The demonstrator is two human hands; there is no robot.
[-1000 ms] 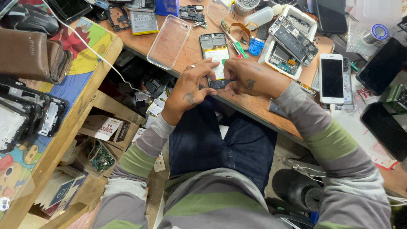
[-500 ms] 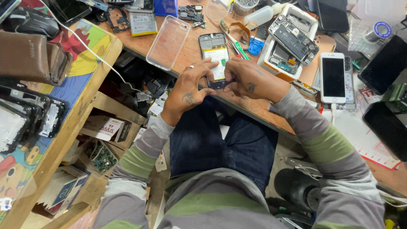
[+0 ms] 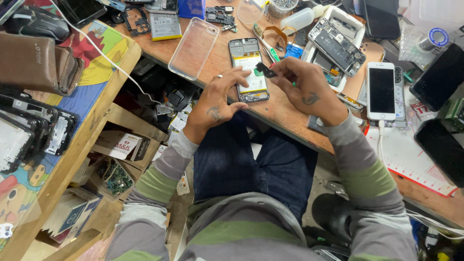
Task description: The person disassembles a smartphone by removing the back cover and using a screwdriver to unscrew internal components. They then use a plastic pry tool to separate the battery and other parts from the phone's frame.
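An opened phone frame (image 3: 248,67) with a pale battery lies face up on the wooden workbench (image 3: 285,108). My left hand (image 3: 220,99) rests on the frame's lower left edge, fingers spread, a ring on one finger. My right hand (image 3: 304,89) hovers just right of the frame and pinches a small black part (image 3: 265,70) between thumb and fingertips, above the frame's upper right side. Something green shows between the right hand's fingers; I cannot tell what it is.
A clear phone case (image 3: 193,48) lies left of the frame. A white phone (image 3: 382,92) on a cable and a tray with a dismantled phone (image 3: 336,46) sit to the right. Dark phones (image 3: 440,77), a small bottle (image 3: 297,20) and loose parts crowd the bench. A side shelf (image 3: 63,121) holds more phones.
Both hands were together over the frame's lower end. My right hand has lifted away to the right with the small black part, and my left hand has spread on the frame.
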